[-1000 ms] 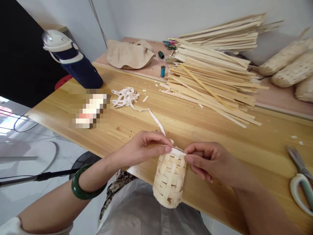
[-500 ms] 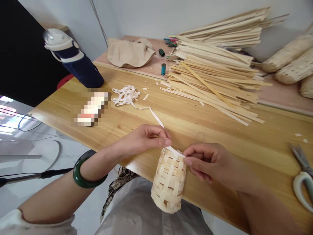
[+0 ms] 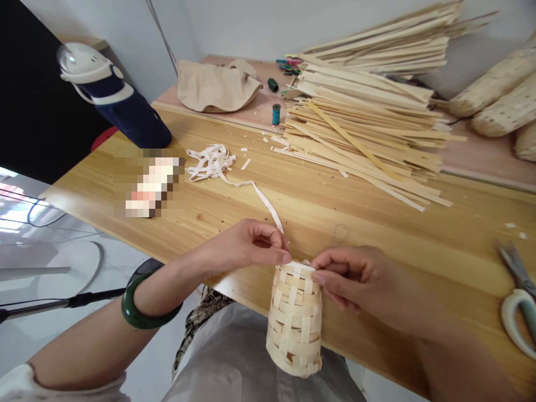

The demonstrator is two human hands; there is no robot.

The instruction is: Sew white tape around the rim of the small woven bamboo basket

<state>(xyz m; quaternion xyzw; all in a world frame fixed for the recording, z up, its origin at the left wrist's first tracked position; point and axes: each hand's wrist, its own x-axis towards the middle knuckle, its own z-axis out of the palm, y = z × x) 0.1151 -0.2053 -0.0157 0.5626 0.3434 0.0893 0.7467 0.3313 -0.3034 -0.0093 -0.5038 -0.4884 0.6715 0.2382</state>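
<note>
A small woven bamboo basket (image 3: 295,321) hangs at the near table edge, over my lap. My left hand (image 3: 245,251), with a green bangle (image 3: 144,301) on the wrist, pinches a white flat strip (image 3: 263,204) at the basket's top rim. That strip trails across the table to a loose pile of white strip (image 3: 211,162). My right hand (image 3: 354,276) is closed on the rim from the right, fingertips close to the left hand's.
A big stack of bamboo slats (image 3: 368,117) lies at the back. Scissors (image 3: 519,304) rest at the right edge. A dark blue bottle (image 3: 113,97), a beige cloth (image 3: 213,86), thread spools (image 3: 276,113) and woven pieces (image 3: 498,97) stand further off on the wooden table (image 3: 419,234).
The basket has tipped more upright and sunk a little lower over the table edge. Both hands stayed pinched at its rim, the left drawing the strip tighter.
</note>
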